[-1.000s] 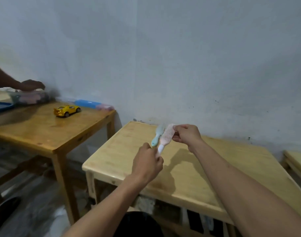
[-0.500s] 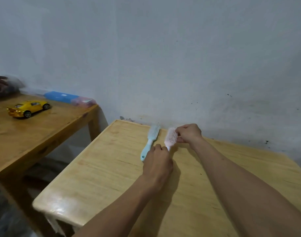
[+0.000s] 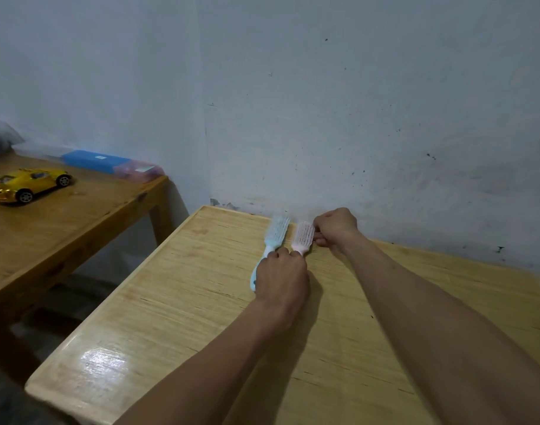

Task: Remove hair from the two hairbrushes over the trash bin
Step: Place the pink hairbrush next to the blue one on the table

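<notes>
Lying side by side on light wooden table, handles toward body: blue hairbrush, pink hairbrush. Left hand curled over handles; right hand pinching pink head. Nearer: left.

Glossy varnished wood table; smooth plastic blue hairbrush and pink hairbrush.

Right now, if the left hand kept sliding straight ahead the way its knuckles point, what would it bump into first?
The left hand already rests on both brush handles, so it would ride up onto the heads of the blue hairbrush and pink hairbrush, then probably the wall just behind; depth is hard to judge.
</notes>
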